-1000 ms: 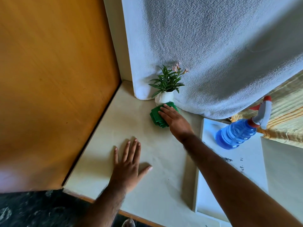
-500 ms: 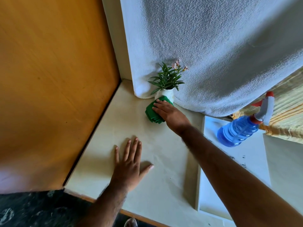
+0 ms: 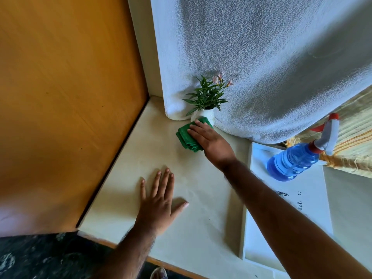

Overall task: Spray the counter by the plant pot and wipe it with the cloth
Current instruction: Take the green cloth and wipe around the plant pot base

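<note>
Cloth (image 3: 188,138) under right hand (image 3: 209,140) by plant pot (image 3: 205,115); no legible labels.

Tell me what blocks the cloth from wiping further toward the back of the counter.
The white plant pot stands right at the far edge of the green cloth, which the right hand presses flat on the counter. Just behind the pot hangs the white towel. Toward the left, nothing visible blocks the cloth.

Big orange wooden panel (image 3: 66,93) on the left, white bumpy towel (image 3: 261,63) hanging top right, dark speckled floor (image 3: 46,258) bottom left
</note>
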Tool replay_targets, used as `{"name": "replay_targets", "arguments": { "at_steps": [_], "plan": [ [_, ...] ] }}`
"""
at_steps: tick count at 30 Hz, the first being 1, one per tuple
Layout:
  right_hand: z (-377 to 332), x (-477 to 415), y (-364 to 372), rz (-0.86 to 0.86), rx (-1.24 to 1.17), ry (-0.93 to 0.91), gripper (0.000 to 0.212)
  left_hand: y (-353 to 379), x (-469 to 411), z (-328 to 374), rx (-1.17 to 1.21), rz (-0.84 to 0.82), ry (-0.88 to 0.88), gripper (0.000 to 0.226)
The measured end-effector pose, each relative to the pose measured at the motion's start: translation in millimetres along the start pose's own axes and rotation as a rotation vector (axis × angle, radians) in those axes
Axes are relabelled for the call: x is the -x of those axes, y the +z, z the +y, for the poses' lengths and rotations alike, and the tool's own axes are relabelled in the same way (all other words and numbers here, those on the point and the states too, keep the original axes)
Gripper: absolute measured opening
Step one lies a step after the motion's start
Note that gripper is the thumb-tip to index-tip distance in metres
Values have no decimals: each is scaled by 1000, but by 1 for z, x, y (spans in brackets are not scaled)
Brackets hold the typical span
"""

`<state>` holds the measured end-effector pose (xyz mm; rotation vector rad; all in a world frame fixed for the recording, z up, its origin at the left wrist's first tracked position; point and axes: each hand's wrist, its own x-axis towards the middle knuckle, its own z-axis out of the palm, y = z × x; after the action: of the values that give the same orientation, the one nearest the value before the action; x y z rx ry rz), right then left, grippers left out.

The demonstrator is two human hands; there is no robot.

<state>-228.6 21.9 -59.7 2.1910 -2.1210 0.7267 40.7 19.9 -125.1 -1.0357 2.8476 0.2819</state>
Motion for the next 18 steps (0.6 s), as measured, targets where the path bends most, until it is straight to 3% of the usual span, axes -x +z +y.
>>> {"name": "replay_targets", "arguments": {
  "at_steps": [6,12,18],
  "plan": [
    [11,5,4,-90,16,48,48,1,0,0,5,4,1,99],
    [1,20,10,-82,-151,279,60,2,0,0,-1,-7,-7,100],
    [-20,33,-27,-14,-87,216,60,-2,-1,-1,-10,-52,-20,101]
  ]
}}
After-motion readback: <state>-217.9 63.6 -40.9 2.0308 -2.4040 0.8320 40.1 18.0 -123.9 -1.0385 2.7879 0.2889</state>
